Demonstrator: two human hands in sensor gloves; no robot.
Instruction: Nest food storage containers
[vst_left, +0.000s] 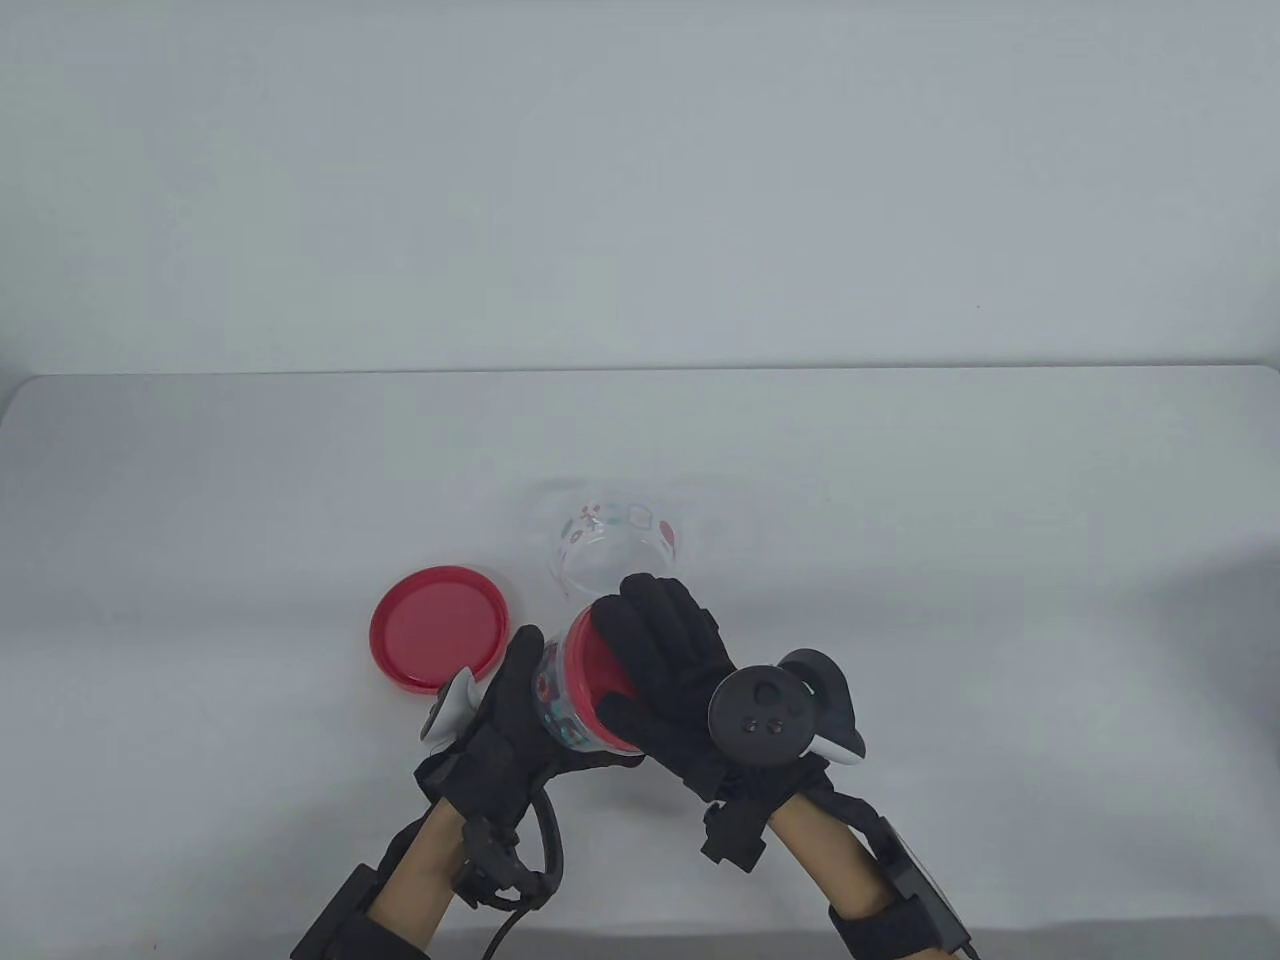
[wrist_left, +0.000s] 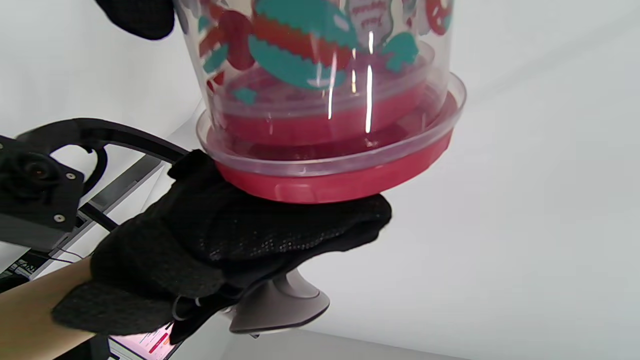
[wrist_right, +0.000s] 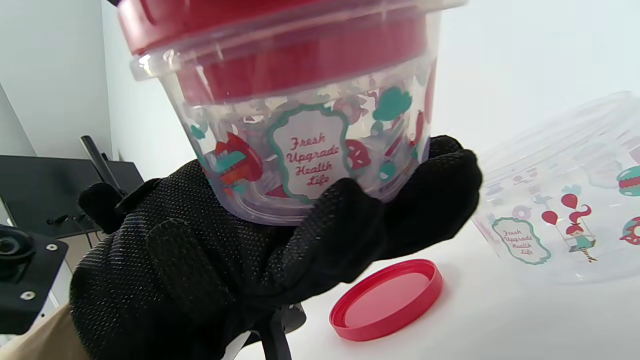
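A small clear printed container (vst_left: 560, 705) with a red lid (vst_left: 593, 662) on it is held tilted above the table between both hands. My left hand (vst_left: 505, 705) grips its base and wall; this shows in the right wrist view (wrist_right: 250, 250), where the container (wrist_right: 305, 150) reads "Fresh Upgrade Health Life". My right hand (vst_left: 650, 645) covers and grips the lid; in the left wrist view it (wrist_left: 225, 235) presses against the lid (wrist_left: 340, 180). A larger clear printed container (vst_left: 615, 545) stands open on the table just beyond the hands, also in the right wrist view (wrist_right: 565, 200).
A loose red lid (vst_left: 437, 628) lies upside down on the table left of the hands, also in the right wrist view (wrist_right: 387, 297). The white table (vst_left: 900, 560) ends at a white back wall.
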